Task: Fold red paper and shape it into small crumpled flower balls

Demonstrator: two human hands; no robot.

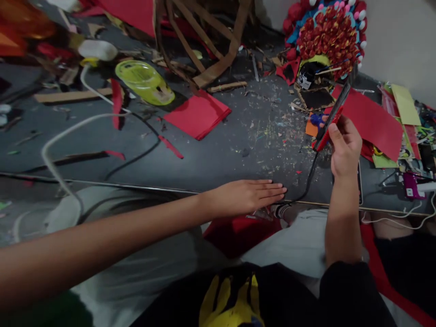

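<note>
My left hand (250,196) lies flat at the near edge of the dark work board (218,145), fingers stretched out together and holding nothing. Just below it a piece of red felt (238,234) rests on my lap. My right hand (344,146) is closed round the handle of a red and black glue gun (334,113), whose nozzle points up and away toward a round decoration of red paper flowers (329,34). The gun's black cord (308,181) drops down over the board's edge.
A stack of red felt sheets (197,113) lies mid-board, a larger red sheet (373,120) at the right. A yellow-green lid (145,81), white cable (64,136), brown cardboard strips (218,54) and scraps litter the board. Coloured papers and small items crowd the right edge.
</note>
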